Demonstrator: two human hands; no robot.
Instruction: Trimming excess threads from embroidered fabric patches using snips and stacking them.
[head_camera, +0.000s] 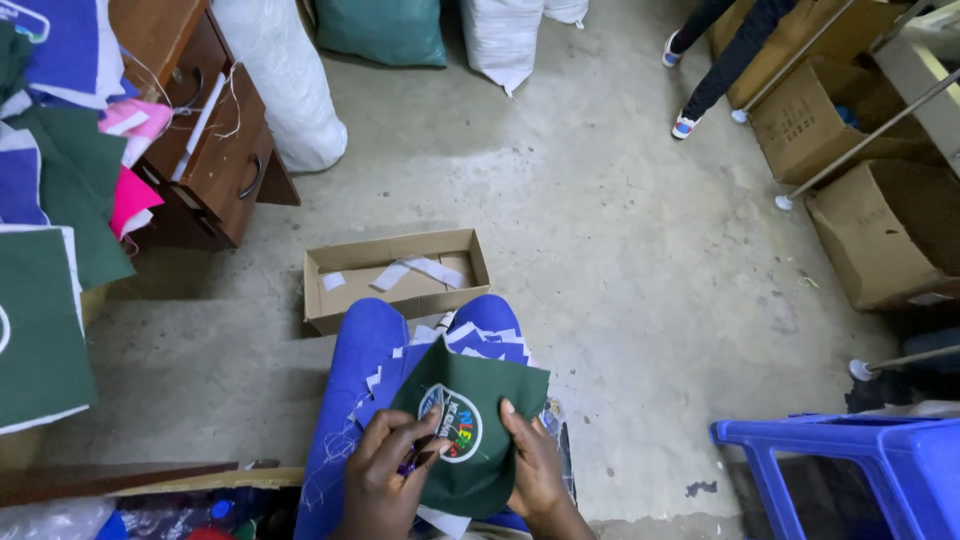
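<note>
A dark green fabric piece (480, 395) with a round embroidered badge (455, 425) lies on my lap, over blue trousers (365, 345). My left hand (385, 470) pinches its lower left edge, with a small purple tool partly hidden between the fingers. On the right side my right hand (535, 465) holds the fabric, thumb resting on top next to the badge. Several white backing scraps (470, 335) lie on my lap beyond the fabric.
A shallow cardboard box (345, 300) with white strips sits on the concrete floor ahead. Wooden drawers (215, 140) and stacked green, blue and pink fabric (50, 200) stand left. Sacks at the back, cardboard boxes (880, 230) right, a blue plastic stool (850, 470) lower right. Another person's legs (715, 70) stand far right.
</note>
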